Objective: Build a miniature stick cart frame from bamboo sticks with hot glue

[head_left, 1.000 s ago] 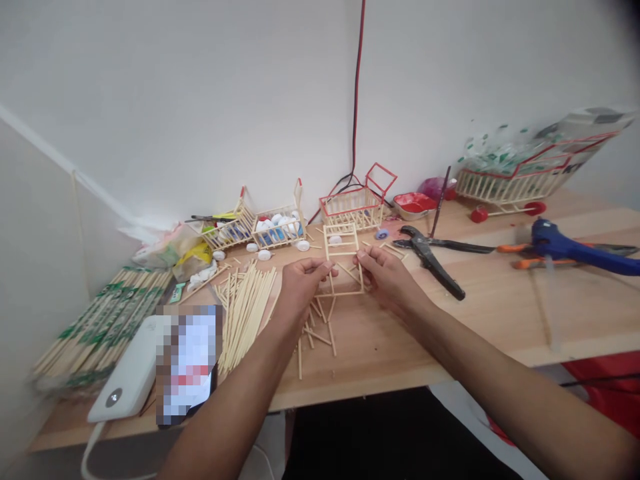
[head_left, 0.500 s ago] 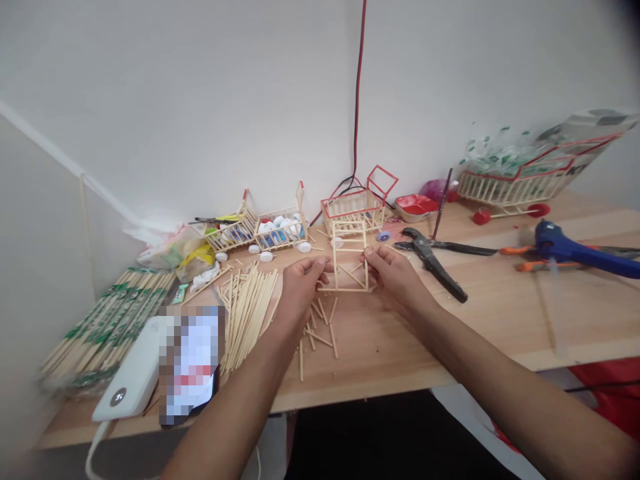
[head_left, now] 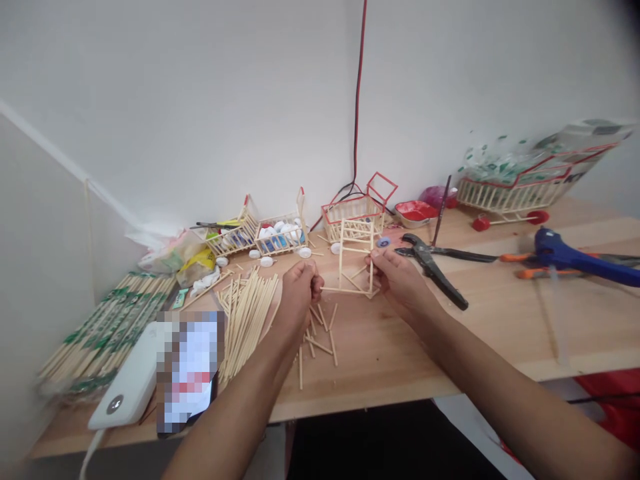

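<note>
My right hand point(head_left: 397, 272) pinches the right upright of a small frame point(head_left: 341, 257) made of thin wooden sticks, held up above the table. The frame has crossbars near its top, a slanted stick low down, and a bottom stick that juts out to the left. Close to that jutting end is my left hand point(head_left: 300, 288), its fingers curled closed. Whether they grip the stick's tip or some small piece is hidden. Short cut sticks point(head_left: 320, 340) lie below the hands, with a pile of longer sticks point(head_left: 250, 320) to the left.
Small stick carts point(head_left: 283, 235) and a red-rimmed cart point(head_left: 353, 213) stand along the wall. Rightward are a red paint dish point(head_left: 416, 212), black-handled pliers point(head_left: 435, 270), a blue glue gun point(head_left: 575, 257) and a larger cart point(head_left: 515, 193). A phone point(head_left: 193, 373) and power bank point(head_left: 127, 380) lie front left.
My left hand has drawn away from the frame's left upright and its fingers have curled in. The frame has shifted slightly right with my right hand.
</note>
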`<state>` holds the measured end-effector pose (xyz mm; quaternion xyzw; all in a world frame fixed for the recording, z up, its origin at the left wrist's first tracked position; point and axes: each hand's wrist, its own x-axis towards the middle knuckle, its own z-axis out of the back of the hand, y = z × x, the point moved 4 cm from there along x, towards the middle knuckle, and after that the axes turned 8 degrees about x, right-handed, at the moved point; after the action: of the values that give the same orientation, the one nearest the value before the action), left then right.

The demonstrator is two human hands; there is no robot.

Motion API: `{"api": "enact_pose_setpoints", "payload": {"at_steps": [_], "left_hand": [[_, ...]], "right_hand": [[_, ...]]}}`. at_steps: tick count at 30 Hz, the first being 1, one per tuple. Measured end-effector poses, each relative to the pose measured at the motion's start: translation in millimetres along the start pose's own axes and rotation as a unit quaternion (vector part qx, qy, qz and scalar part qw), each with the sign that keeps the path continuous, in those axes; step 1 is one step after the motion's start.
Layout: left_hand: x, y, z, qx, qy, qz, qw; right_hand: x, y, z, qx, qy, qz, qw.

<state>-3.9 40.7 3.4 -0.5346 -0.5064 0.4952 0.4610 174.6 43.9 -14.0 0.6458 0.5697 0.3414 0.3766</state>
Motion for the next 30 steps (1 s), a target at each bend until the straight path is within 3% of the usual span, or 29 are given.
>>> {"api": "enact_pose_setpoints", "payload": {"at_steps": [17, 24, 30], "left_hand": [[1, -2, 5.0, 0.051, -0.042, -0.032, 0.997], [2, -3, 6.5, -0.004, -0.026, -0.044, 0.999], [6, -7, 12.8, -0.04, -0.057, -0.036, 0.997]], "right_hand": [[2, -8, 1, -0.013, -0.004, -0.011, 1.0], [-2, -5, -3, -0.015, -0.006, -0.019, 1.0], [-2, -5, -3, -0.022, -0.005, -0.016, 1.0]]}}
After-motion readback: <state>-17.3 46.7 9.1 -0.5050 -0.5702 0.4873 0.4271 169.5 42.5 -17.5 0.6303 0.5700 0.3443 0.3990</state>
